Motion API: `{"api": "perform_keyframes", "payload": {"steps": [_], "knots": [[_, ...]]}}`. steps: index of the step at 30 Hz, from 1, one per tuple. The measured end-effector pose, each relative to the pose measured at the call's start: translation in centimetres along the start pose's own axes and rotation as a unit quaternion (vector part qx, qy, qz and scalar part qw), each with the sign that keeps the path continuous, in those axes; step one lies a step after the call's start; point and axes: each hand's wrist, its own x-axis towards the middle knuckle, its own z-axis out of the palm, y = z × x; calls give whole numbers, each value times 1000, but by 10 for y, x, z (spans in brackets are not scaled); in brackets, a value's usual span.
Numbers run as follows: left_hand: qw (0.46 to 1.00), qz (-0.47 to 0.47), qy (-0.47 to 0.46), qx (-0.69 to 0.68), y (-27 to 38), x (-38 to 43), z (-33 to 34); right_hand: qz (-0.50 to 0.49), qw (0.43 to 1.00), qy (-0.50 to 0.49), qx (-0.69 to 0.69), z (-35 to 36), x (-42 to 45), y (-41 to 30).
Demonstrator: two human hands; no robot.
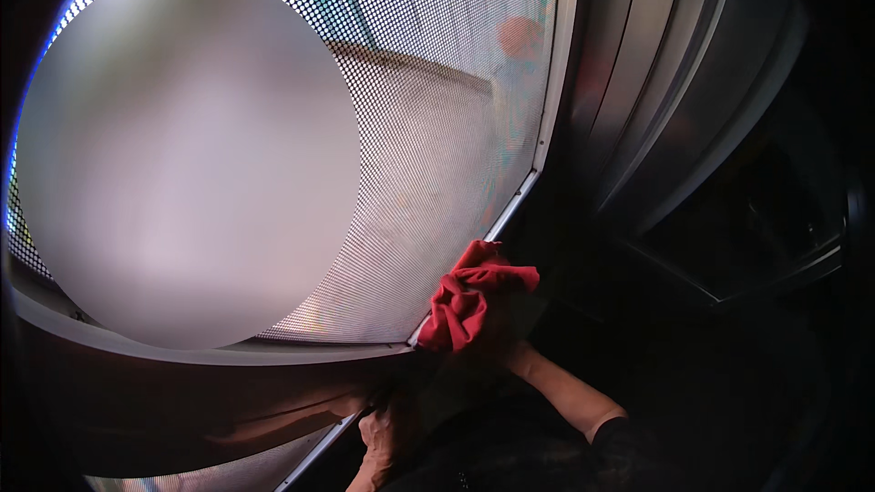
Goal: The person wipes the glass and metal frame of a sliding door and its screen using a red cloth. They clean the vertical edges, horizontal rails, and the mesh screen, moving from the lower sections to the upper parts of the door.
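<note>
A crumpled red cloth (pixel 465 304) lies against the lower right edge of a perforated mesh panel (pixel 417 219). My right hand (pixel 507 347) is behind the cloth and holds it; its fingers are mostly hidden by fabric and shadow. A slim light metal frame (pixel 514 203) borders the mesh and runs down to the cloth. Lower down, my left hand (pixel 378 427) is at the edge of a dark glossy panel (pixel 205 403), beside another metal strip (pixel 321 452). Its fingers are in deep shadow, so their grip is unclear.
Ribbed metal panelling (pixel 656 61) curves down on the right. Below it, a dark surface with a bright edge (pixel 772 280) is hard to make out. Through the mesh, pale surfaces show. A large blurred disc covers much of the left.
</note>
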Motion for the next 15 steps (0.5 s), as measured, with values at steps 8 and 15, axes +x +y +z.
{"api": "perform_keyframes", "payload": {"steps": [8, 15], "knots": [[995, -81, -61, 6, 2, -7, 0, -116, 959, 107, -233, -47, 82, 117], [996, -74, -44, -13, -12, -21, 15, -104, 980, 47, -160, -30, 65, 70]]}}
